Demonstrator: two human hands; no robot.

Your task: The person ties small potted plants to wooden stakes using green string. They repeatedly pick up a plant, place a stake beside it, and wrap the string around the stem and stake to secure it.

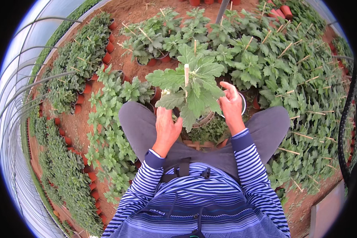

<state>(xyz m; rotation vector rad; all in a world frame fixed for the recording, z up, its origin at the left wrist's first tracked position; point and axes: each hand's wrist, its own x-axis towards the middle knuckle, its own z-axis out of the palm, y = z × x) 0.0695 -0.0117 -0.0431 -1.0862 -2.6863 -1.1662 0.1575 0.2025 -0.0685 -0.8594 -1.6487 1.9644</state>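
A leafy potted plant, which looks like a chrysanthemum (202, 98), stands upright between my knees, with a pale wooden stake (186, 78) rising through its leaves. My left hand (167, 126) is at the plant's left side. Its fingertips go under the lower leaves, so what they hold is hidden. On the right, my right hand (231, 105) has its index finger raised and its other fingers curled beside the leaf edge. Just behind that hand shows a round white rim (243, 104); whether the hand touches it is unclear. Below the leaves, part of a round pot rim (206, 121) is visible.
Dense staked plants (303, 89) crowd the right side, and more potted plants (113, 125) stand close on the left. Red pots (92, 177) line a row over reddish soil (77, 128). A grey pole (222, 12) rises ahead. Curved greenhouse hoops (23, 80) run along the left.
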